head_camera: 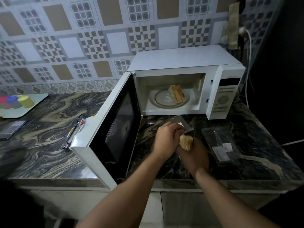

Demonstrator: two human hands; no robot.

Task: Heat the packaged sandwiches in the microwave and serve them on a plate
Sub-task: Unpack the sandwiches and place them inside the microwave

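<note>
The white microwave point(185, 63) stands on the marble counter with its door point(115, 122) swung open to the left. One unwrapped sandwich point(176, 95) lies on the glass turntable point(161, 100) inside. In front of the microwave, my left hand point(167, 139) grips a clear plastic sandwich package point(182, 123). My right hand point(194, 155) holds a second sandwich point(185, 142) just below that package, the two hands touching.
An empty clear package point(220, 143) lies on the counter point(49, 129) to the right of my hands. Left of the door lie pens point(74, 130), a phone point(11, 130) and a board point(32, 104) with coloured cups. A white cable point(248, 63) hangs at the right.
</note>
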